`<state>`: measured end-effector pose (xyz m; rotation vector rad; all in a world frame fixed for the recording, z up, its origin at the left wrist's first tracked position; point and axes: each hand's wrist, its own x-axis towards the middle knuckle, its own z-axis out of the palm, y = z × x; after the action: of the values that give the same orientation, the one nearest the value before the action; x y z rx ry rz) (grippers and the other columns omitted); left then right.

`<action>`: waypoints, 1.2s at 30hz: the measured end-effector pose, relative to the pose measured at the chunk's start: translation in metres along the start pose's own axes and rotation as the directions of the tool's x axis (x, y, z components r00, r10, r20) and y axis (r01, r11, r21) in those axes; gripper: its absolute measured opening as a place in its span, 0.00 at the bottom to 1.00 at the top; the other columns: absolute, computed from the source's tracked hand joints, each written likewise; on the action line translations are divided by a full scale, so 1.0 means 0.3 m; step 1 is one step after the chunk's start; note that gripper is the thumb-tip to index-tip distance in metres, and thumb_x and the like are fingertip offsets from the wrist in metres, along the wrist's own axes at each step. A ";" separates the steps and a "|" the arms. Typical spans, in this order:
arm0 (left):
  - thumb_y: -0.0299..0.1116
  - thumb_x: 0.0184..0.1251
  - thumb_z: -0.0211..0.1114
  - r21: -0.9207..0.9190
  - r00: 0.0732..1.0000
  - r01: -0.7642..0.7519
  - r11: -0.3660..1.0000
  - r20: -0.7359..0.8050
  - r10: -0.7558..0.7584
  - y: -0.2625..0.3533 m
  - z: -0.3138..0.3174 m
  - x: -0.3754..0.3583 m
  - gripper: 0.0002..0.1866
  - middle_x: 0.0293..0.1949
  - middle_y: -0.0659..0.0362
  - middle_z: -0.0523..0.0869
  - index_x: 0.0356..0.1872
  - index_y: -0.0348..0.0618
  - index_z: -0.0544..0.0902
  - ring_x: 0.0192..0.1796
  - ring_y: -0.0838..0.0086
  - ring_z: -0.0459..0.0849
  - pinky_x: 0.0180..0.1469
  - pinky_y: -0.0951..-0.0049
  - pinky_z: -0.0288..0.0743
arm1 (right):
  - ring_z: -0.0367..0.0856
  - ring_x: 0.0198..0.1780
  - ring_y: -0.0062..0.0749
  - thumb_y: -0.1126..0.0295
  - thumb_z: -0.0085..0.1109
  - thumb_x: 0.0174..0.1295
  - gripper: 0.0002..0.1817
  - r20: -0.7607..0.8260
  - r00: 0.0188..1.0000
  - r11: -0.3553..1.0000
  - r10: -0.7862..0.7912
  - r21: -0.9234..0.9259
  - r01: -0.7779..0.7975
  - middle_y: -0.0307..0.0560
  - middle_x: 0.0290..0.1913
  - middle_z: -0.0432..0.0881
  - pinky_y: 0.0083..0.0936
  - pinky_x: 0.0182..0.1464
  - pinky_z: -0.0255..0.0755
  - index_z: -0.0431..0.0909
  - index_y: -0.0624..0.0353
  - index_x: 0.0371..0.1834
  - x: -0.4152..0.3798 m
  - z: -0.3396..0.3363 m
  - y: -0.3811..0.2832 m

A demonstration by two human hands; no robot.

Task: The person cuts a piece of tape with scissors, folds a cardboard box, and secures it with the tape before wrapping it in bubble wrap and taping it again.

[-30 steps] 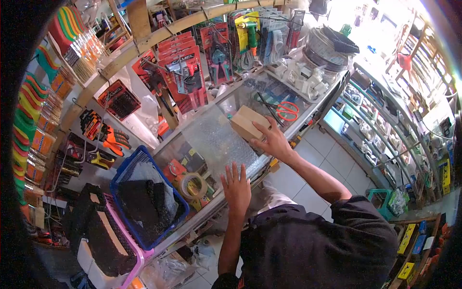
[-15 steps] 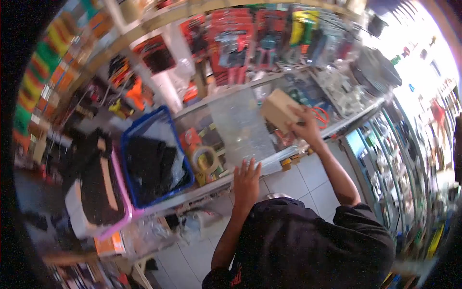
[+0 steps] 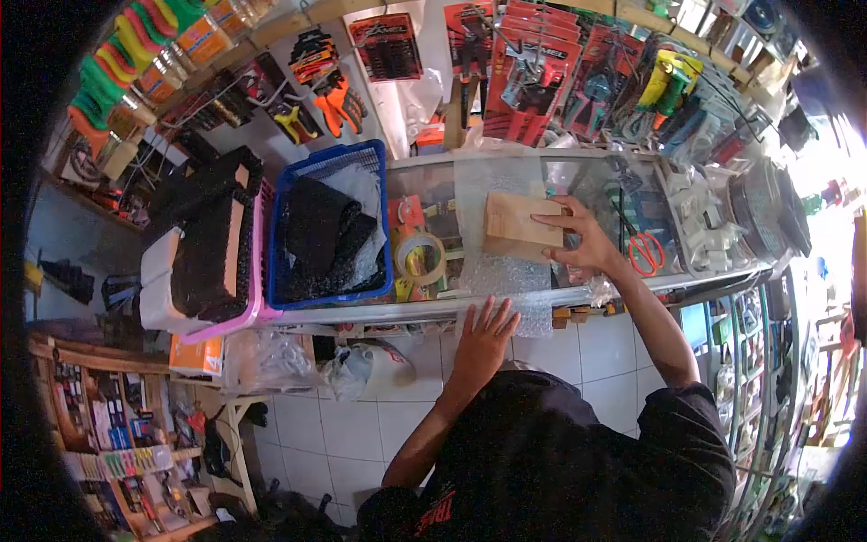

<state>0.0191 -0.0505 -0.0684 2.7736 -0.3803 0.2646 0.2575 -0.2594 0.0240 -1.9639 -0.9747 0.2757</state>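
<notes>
A tan cardboard box (image 3: 519, 223) lies over a sheet of clear bubble wrap (image 3: 495, 271) on the glass counter. My right hand (image 3: 582, 239) grips the box at its right end, with the thumb near the front edge and the fingers across the top. At the counter's front edge, my left hand (image 3: 485, 343) has its fingers stretched out, resting on the near end of the bubble wrap. To the right of the box are orange-handled scissors (image 3: 644, 253). A roll of tape (image 3: 419, 257) sits to the left of the wrap.
On the left stand a blue basket (image 3: 390, 226) with black material and a pink basket (image 3: 264, 244). Packaged tools (image 3: 528, 77) hang along the back. A metal-edged tray of white parts (image 3: 704, 217) is at the right. Below the counter is a tiled floor (image 3: 397, 420).
My right hand has brought the box leftward over the bubble wrap and turned it. My left hand stays by the front edge with the wrap under it. The head view has rotated.
</notes>
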 end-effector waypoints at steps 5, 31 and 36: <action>0.31 0.72 0.60 0.045 0.999 0.007 0.999 0.035 -0.008 0.045 -0.014 -0.035 0.27 0.79 0.56 0.68 0.73 0.52 0.76 0.83 0.53 0.59 0.81 0.37 0.50 | 0.68 0.75 0.49 0.70 0.76 0.45 0.39 0.064 0.994 0.992 -0.093 -0.085 0.098 0.54 0.72 0.68 0.42 0.76 0.66 0.83 0.41 0.68 0.048 0.006 0.028; 0.30 0.72 0.57 0.020 0.998 0.045 0.999 0.048 -0.046 0.114 -0.032 -0.080 0.25 0.76 0.62 0.75 0.70 0.52 0.79 0.79 0.57 0.67 0.78 0.34 0.52 | 0.65 0.77 0.57 0.70 0.80 0.44 0.40 0.141 0.971 0.978 -0.195 -0.045 0.203 0.62 0.75 0.67 0.48 0.77 0.64 0.83 0.43 0.68 0.045 0.053 0.090; 0.32 0.76 0.57 0.021 1.000 0.009 1.000 0.022 -0.009 0.133 -0.097 -0.061 0.22 0.70 0.60 0.82 0.68 0.47 0.80 0.75 0.61 0.74 0.76 0.36 0.57 | 0.66 0.77 0.56 0.71 0.81 0.42 0.40 0.168 0.970 0.981 -0.178 -0.048 0.189 0.61 0.75 0.67 0.47 0.77 0.63 0.84 0.44 0.67 0.042 0.052 0.085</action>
<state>-0.0137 -0.0726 -0.0337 2.8000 -0.3726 0.2375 0.2711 -0.2479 -0.0030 -1.9144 -1.2770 0.3071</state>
